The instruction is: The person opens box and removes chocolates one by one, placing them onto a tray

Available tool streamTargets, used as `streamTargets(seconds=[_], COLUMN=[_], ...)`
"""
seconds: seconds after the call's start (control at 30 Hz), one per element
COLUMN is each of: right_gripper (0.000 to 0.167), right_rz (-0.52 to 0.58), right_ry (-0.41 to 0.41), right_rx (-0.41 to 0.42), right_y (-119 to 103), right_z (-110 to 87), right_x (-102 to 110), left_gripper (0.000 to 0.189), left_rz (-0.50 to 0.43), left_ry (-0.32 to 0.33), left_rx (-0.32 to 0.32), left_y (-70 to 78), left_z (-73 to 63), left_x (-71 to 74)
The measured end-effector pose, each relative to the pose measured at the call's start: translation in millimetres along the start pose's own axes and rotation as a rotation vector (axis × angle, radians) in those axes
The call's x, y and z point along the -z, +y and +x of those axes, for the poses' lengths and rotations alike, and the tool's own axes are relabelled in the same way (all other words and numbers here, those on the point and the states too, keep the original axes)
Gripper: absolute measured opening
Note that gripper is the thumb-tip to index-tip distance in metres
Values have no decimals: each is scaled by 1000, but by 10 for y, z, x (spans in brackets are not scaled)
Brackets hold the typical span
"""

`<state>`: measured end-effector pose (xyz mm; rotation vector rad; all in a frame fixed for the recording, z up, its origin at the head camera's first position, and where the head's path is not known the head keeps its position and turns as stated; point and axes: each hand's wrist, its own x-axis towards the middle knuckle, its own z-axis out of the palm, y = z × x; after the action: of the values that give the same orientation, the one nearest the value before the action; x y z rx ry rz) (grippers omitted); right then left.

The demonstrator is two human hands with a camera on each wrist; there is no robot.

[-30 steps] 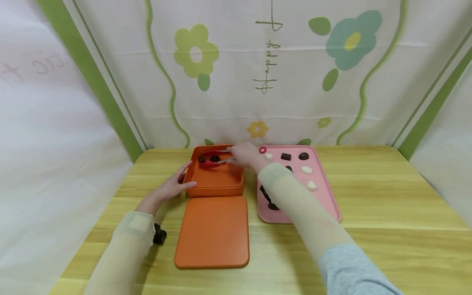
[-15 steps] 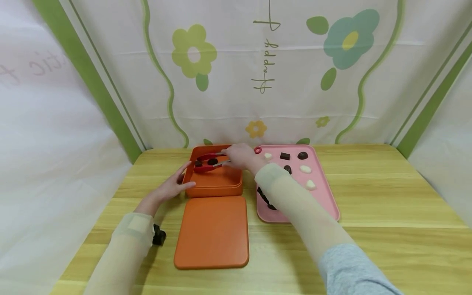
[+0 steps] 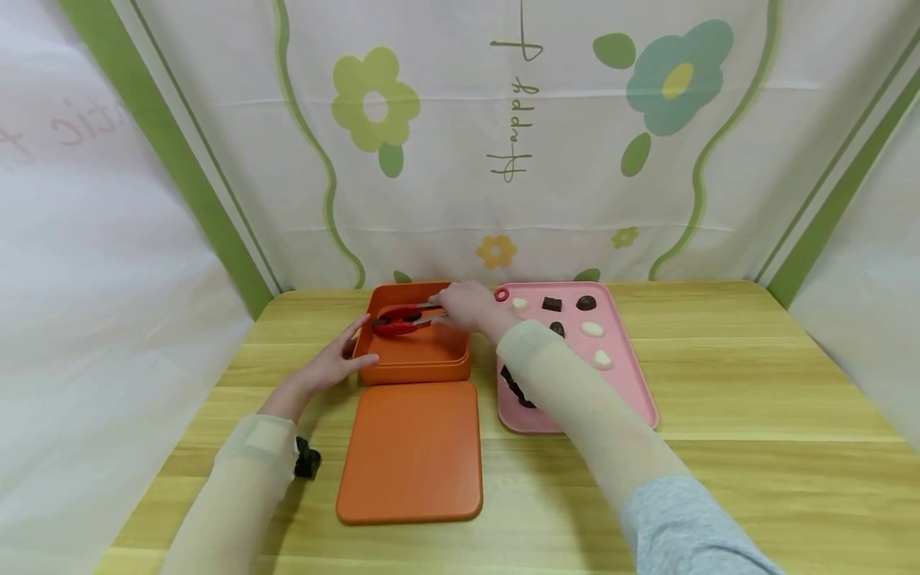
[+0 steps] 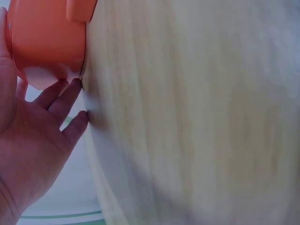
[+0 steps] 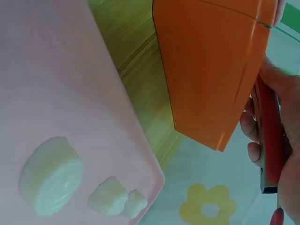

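In the head view, my right hand [image 3: 470, 307] grips a pair of tongs [image 3: 431, 321] with red tips and metal arms. Its red tips are drawn together inside the orange box [image 3: 420, 373], at a dark chocolate piece [image 3: 380, 322] by the left wall. A second dark round piece [image 3: 413, 316] shows between the tong arms. My left hand [image 3: 327, 369] rests on the box's left side, thumb at the front rim and fingers spread along the wall. The left wrist view shows those fingers [image 4: 65, 105] straight against the box's lower edge. The right wrist view shows the tongs' red handle [image 5: 272, 131] in my palm.
The orange lid [image 3: 410, 455] lies flat before the box. On the right, a pink tray [image 3: 628, 399] carries several dark and white chocolate pieces, with a red ring [image 3: 501, 295] at its far left corner. A black object [image 3: 307, 459] sits at my left wrist.
The tongs have moved left within the box and their tips have come together at the leftmost dark piece. My left hand stays on the box.
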<state>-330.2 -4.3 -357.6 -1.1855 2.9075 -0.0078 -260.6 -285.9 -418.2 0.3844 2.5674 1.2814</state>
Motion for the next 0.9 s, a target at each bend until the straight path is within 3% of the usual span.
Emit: streamTargets(seconds=[0.47,0.63,0.9], right_gripper=[48,48,47], right_rz=[32,18,88], right_ry=[28,53,107], right_rx=[-32,-20,10], right_y=[130,209,394], right_z=[-192,-303,-531], right_x=[109,162,225], left_gripper=[85,84,86], left_rz=[0,1,-19], left_ry=[-9,-5,-13], left_rx=[8,13,10], left_y=[19,3,33], left_z=[-17,-28,-21], left_x=[-2,-6,-7])
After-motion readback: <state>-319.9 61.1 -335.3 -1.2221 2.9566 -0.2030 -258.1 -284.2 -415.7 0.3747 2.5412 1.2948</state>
